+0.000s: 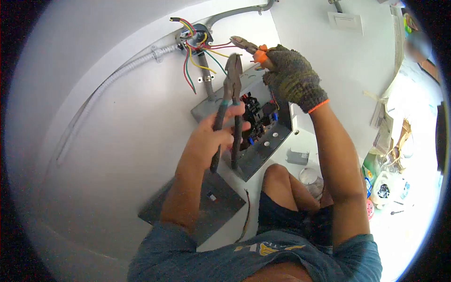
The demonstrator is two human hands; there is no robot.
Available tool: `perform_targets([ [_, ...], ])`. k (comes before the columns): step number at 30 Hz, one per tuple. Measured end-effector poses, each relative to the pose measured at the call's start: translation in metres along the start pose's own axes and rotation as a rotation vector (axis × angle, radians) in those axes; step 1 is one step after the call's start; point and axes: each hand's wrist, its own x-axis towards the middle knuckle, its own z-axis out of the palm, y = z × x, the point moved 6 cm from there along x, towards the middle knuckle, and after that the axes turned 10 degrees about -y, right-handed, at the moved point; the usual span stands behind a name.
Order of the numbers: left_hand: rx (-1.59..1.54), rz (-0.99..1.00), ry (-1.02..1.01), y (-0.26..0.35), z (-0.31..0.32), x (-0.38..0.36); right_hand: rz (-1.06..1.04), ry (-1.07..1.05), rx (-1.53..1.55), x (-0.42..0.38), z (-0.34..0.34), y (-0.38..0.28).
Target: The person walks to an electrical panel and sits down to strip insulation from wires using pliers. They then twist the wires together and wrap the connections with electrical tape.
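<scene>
My bare left hand (221, 124) is wrapped round the dark handles of large pliers (232, 87), which point upward. Their jaws overlap the ends of a yellow wire and a green wire (216, 62). Wearing a dark knitted glove with an orange cuff, my right hand (295, 80) grips orange-handled pliers (244, 44). The tip of these pliers is right at the ends of red wires (221, 46). The wires come out of a round metal junction box (199, 34) on the wall. Below, a grey electrical panel box (263, 160) with black breakers (253, 113) is partly hidden by my left hand.
White flexible conduit (127, 70) and grey conduit (235, 13) run to the junction box. A dark metal cover (188, 211) lies at lower left, beside a thin cable (246, 216). A wall switch (345, 21) is at upper right. Plastic bags (387, 188) lie on the right.
</scene>
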Motion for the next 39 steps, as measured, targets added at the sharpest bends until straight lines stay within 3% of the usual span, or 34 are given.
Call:
perform_targets([
  [4, -0.004, 0.033, -0.046, 0.016, -0.013, 0.02, -0.103, -0.028, 0.042, 0.008, -0.016, -0.007],
  [6, 0.008, 0.058, -0.063, 0.019, -0.018, 0.028, 0.008, -0.105, 0.105, 0.013, -0.019, -0.005],
  [12, -0.024, 0.134, -0.117, 0.024, -0.016, 0.035, 0.086, -0.215, 0.106, 0.021, -0.016, 0.001],
  [19, -0.125, 0.155, -0.161, 0.021, -0.017, 0.043, 0.074, -0.119, 0.045, 0.018, -0.02, 0.001],
  [25, -0.297, 0.166, -0.213, 0.016, -0.02, 0.049, 0.197, -0.316, 0.146, 0.018, -0.01, 0.011],
  [27, -0.295, 0.174, -0.222, 0.014, -0.021, 0.05, -0.075, -0.17, 0.032, 0.016, -0.004, 0.003],
  [28, -0.322, 0.18, -0.237, 0.016, -0.019, 0.048, -0.075, -0.17, 0.033, 0.015, 0.005, 0.003],
  [30, -0.348, 0.187, -0.251, 0.02, -0.015, 0.045, 0.02, 0.131, -0.226, 0.009, 0.004, -0.001],
  [31, -0.319, 0.163, -0.222, 0.022, -0.015, 0.043, 0.016, 0.134, -0.224, 0.011, 0.012, 0.001],
  [33, -0.285, 0.14, -0.195, 0.023, -0.016, 0.04, -0.119, 0.354, -0.271, 0.015, 0.009, -0.003],
  [37, -0.263, 0.135, -0.215, 0.02, -0.035, 0.036, -0.28, 0.35, -0.293, 0.038, 0.003, 0.014],
  [39, -0.298, 0.14, -0.327, 0.019, -0.042, 0.035, -0.519, 0.338, -0.43, 0.051, 0.002, 0.02],
])
